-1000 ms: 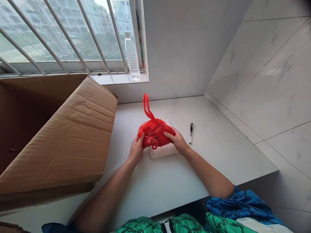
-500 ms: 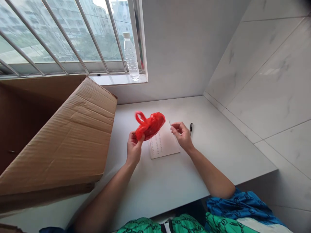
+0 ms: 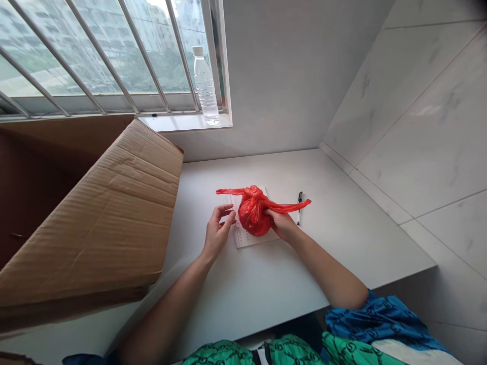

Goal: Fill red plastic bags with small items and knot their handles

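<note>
A red plastic bag (image 3: 254, 215), tied at the top with its two handles sticking out to either side, is in my right hand (image 3: 282, 224). The fingers grip the bag's right side, and whatever it contains is hidden. Just left of the bag, my left hand (image 3: 219, 229) has its fingers apart and holds nothing. Under the bag, partly covered, a notebook (image 3: 243, 240) with rows of small writing lies on the white table (image 3: 258, 284). A black pen (image 3: 299, 215) lies beyond my right hand, partly crossed by a bag handle.
A large open cardboard box (image 3: 114, 218) stands on the left side. An upright clear plastic bottle (image 3: 206, 94) is on the windowsill by the barred window. A grey wall (image 3: 281, 76) rises behind the table, and a tiled wall (image 3: 429, 116) borders it on the right.
The red bag has passed from my left hand to my right and moved right and slightly nearer. Its handles now spread sideways. My left hand has let go and opened.
</note>
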Demonstrator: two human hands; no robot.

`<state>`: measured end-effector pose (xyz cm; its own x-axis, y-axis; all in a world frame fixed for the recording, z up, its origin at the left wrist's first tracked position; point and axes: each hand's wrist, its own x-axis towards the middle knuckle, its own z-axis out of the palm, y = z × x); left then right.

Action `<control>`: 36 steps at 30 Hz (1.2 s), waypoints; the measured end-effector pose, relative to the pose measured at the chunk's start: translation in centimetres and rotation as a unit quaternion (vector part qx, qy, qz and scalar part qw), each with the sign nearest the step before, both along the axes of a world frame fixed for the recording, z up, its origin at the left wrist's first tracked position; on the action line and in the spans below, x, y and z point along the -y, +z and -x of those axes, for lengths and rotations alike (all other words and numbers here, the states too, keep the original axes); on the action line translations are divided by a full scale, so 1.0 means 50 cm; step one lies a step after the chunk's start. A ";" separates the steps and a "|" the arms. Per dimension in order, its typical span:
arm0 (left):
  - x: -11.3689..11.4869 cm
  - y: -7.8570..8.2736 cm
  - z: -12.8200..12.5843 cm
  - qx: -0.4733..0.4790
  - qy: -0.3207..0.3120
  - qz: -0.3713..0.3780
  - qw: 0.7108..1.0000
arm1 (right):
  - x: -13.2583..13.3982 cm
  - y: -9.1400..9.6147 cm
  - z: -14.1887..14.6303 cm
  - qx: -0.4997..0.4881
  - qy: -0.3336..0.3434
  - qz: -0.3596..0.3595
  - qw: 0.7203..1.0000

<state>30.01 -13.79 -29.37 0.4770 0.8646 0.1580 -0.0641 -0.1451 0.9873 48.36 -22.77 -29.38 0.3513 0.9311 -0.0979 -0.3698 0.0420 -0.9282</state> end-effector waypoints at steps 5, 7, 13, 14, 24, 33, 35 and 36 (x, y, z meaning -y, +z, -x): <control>0.010 0.001 -0.001 0.002 -0.095 0.081 0.992 | 0.010 0.016 0.010 -0.007 0.063 0.013 0.998; 0.010 0.001 0.001 -0.015 -0.106 0.073 0.992 | 0.013 0.019 0.011 -0.013 0.067 0.007 0.998; 0.002 0.002 -0.001 0.007 -0.071 0.061 0.996 | 0.003 0.006 0.005 -0.036 0.041 -0.010 0.998; 0.003 0.004 -0.002 0.019 -0.055 0.059 0.997 | 0.000 0.002 0.001 -0.029 0.014 -0.012 0.999; -0.011 0.005 0.006 -0.010 0.004 0.054 0.998 | 0.005 -0.009 -0.054 0.357 -0.114 0.056 0.925; -0.034 -0.020 0.014 -0.096 0.085 -0.067 0.989 | 0.018 0.006 -0.012 0.477 -0.067 0.017 0.876; -0.037 -0.018 0.016 -0.125 0.078 -0.086 0.985 | 0.016 0.000 -0.009 0.482 -0.048 0.021 0.875; -0.038 -0.016 0.017 -0.134 0.071 -0.088 0.985 | 0.015 -0.002 -0.008 0.473 -0.039 0.018 0.880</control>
